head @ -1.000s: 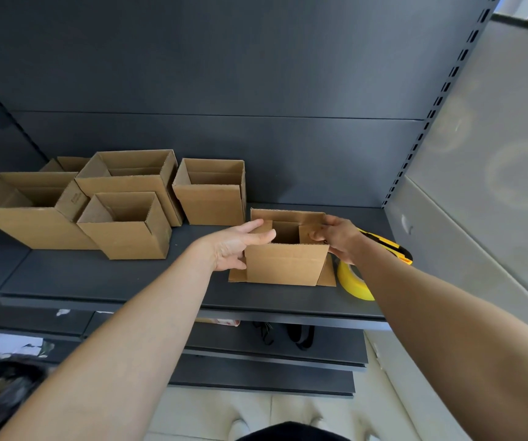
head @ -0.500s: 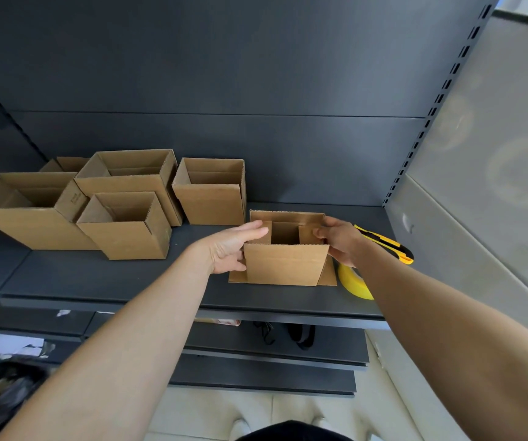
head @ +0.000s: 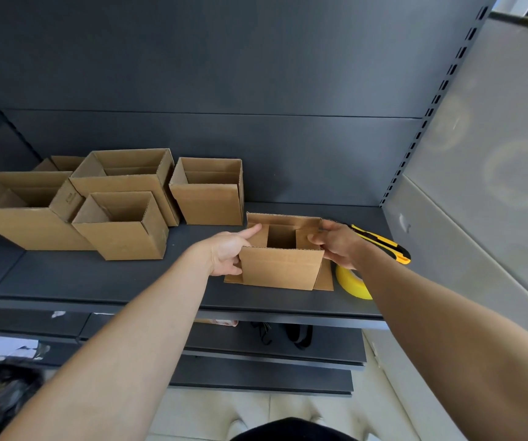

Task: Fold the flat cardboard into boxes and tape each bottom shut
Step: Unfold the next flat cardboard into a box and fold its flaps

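On dark shelf (metal): boxes.

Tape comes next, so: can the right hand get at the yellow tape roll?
Probably yes. The tape roll lies just below the right hand, with nothing between, though that hand must let go of the box first.

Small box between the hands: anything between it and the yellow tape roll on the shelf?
In the head view, only the box's own splayed bottom flap lies there, flat on the shelf, reaching about to the tape roll; the right hand hovers above.
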A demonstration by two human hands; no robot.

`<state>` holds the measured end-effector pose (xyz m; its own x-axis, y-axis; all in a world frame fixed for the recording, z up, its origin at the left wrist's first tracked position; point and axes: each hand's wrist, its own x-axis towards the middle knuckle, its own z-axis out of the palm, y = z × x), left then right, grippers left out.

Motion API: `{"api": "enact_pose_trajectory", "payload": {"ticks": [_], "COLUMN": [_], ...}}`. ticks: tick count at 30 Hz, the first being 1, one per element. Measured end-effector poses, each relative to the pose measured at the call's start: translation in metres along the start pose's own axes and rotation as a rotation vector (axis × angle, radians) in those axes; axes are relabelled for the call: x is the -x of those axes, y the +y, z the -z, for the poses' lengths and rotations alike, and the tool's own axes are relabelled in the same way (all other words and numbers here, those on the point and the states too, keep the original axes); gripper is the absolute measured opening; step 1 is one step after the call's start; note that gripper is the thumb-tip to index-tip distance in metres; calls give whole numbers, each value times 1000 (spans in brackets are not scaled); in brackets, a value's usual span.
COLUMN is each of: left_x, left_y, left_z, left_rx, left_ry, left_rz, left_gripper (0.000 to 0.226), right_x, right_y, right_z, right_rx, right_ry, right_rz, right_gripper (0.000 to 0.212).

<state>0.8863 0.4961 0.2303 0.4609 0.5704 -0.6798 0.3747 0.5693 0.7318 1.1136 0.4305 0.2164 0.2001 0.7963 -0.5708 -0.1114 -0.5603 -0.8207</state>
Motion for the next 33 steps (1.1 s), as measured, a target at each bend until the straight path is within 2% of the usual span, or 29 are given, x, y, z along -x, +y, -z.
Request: {"api": "enact_pose_trajectory", "payload": {"ticks": [3,5,7,9,12,14,16,18,20,24,29,31,33], "left_x": [0,0,-1,1,6,7,5,4,4,4,3,4,6], "left_y": [1,1,1,0,-2,-3,-4,-3,-3,0,-1,0,2], "left_z": [0,0,3,4,6,7,7,2,-5,-13,-14,-15,-15], "left_rx": [2,-4,8,-7,-49,-40,-16,-17,-59,-149,-101,-97,-129], "left_ry": [-9,-26,-52,-106,-234,-215,-100,31,154,261,295,270,241], "left_rz": [1,10,37,30,-6,-15,-40,-74,-120,-169,-166,-166,-171], "left_gripper": [56,56,92,121,132,117,90,66,52,48,72,77,72], "right_x": [1,1,1,-2,-3,-2,-4,-6,-6,-2,3,2,2], "right_y": [-2,0,4,7,2,-2,-4,-4,-3,-5,-3,0,1], "right_z": [-2,-1,-1,0,-1,-5,-8,-10,-11,-11,-15,-15,-15], "right_rx": [-15,-95,-194,-321,-374,-344,-332,-339,-351,-337,-277,-234,-228], "right_ry": [25,-18,-84,-126,-137,-131,-96,-53,-34,-25,1,-12,-24], "right_rz": [7,6,-3,-14,-37,-66,-94,-101,-103,-110,-63,-36,-25], "right_gripper": [44,40,35,41,67,86,96,89,83,61,31,29,30]}}
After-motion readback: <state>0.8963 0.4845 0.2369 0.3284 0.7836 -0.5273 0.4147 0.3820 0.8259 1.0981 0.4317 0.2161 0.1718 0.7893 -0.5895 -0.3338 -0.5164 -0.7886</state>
